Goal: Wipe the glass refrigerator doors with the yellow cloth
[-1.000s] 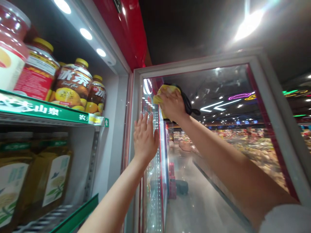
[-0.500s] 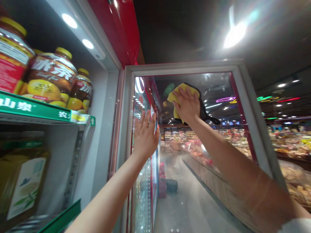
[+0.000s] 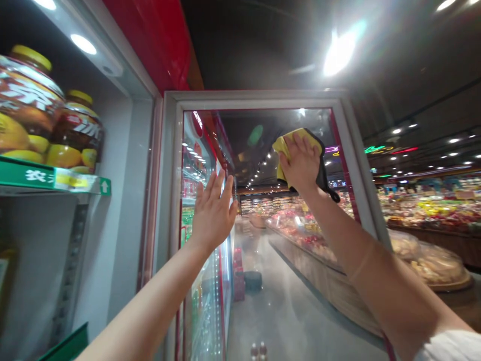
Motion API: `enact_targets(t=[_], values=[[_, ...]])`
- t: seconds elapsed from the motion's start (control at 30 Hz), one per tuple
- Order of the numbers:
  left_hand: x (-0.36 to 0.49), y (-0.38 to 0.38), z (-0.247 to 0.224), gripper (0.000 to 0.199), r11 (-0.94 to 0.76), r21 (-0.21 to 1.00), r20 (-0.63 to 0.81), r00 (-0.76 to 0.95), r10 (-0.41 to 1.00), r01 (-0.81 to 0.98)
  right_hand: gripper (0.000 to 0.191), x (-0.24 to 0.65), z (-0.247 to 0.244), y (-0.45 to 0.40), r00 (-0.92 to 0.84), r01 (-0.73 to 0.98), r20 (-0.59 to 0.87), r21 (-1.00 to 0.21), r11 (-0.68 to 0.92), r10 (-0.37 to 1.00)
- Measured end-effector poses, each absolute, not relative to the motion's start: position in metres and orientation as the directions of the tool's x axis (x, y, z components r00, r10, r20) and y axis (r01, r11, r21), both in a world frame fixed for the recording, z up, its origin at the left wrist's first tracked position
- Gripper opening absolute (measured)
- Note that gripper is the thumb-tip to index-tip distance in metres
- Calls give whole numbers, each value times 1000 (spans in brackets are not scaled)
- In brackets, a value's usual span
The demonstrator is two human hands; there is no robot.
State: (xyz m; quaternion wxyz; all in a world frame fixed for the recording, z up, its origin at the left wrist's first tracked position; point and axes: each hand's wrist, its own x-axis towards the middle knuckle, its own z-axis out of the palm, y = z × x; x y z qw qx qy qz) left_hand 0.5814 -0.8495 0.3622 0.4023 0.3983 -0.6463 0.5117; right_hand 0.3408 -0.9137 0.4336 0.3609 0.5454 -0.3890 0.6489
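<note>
"How do the fingers sit?"

"The right hand (image 3: 301, 163) spreads them over a yellow-and-black cloth (image 3: 281, 143), flat against the upper right of the glass door (image 3: 259, 101). The left hand (image 3: 213, 213) has them slightly apart before the door's left side; I can't tell whether they touch it."

"Any writing?"

"茶 on the larger bottle (image 3: 32, 108), 冰 on the smaller bottle (image 3: 75, 131), 农 and an up arrow on the green shelf strip (image 3: 15, 171)."

"Pose?"

"Both hands raised, reaching forward, palms away."
</note>
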Motion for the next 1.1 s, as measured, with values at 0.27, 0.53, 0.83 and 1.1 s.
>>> enact_targets(t=[0.27,0.53,0.83,1.1], values=[[549,-868,374,57,196,-423,896,-440,-52,-885,50,338,441,-911,121,-893,992,118,-434,21],[544,-872,369,57,205,-435,890,-453,-52,-877,52,311,386,-918,-160,-931,986,-136,-338,45],[513,-881,374,57,225,-431,897,-442,4,-874,50,279,417,-925,-82,-941,996,-71,-331,21],[509,-888,370,58,241,-435,899,-434,61,-867,50,305,380,-929,16,-934,1000,13,-358,-6]])
